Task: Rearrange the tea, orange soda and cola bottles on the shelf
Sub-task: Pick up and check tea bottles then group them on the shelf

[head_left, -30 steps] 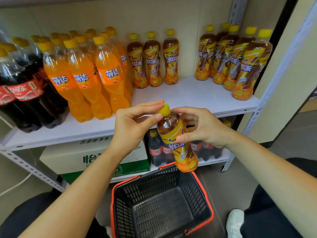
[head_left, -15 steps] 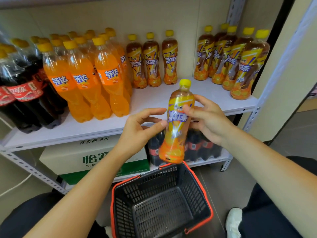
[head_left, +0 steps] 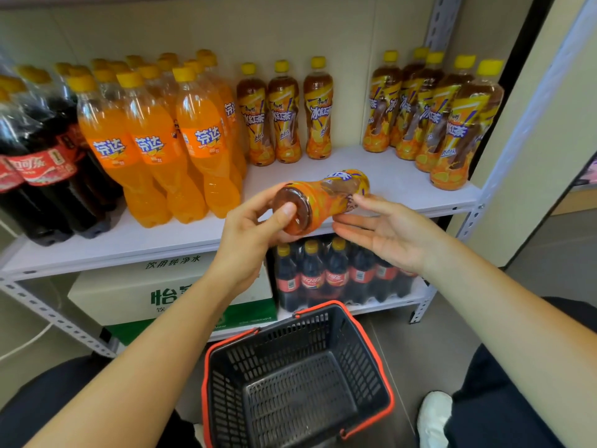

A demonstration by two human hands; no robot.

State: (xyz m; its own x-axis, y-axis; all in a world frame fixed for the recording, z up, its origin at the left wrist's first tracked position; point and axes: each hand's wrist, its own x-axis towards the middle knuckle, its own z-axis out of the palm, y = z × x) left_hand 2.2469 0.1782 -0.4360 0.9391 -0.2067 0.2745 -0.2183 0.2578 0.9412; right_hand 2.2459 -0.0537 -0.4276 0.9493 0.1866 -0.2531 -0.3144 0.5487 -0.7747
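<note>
A tea bottle [head_left: 326,197] lies nearly horizontal in front of the white shelf [head_left: 397,179], its base turned toward me. My left hand [head_left: 255,227] grips its base end, thumb across the bottom. My right hand [head_left: 384,227] is beside and under the bottle with fingers straight, fingertips touching its side. On the shelf stand cola bottles [head_left: 35,156] at the left, orange soda bottles [head_left: 151,147] beside them, three tea bottles [head_left: 284,114] in the middle and several more tea bottles [head_left: 433,114] at the right.
A black basket with red rim [head_left: 300,376] sits on the floor below my hands, nothing in it. The lower shelf carries a white and green carton [head_left: 168,292] and a pack of small cola bottles [head_left: 336,273]. A metal upright [head_left: 504,163] bounds the shelf on the right.
The tea bottle went from tilted cap-up, to upright, to lying on its side with its base toward me. My left hand shifted to its base; my right hand's fingers straightened.
</note>
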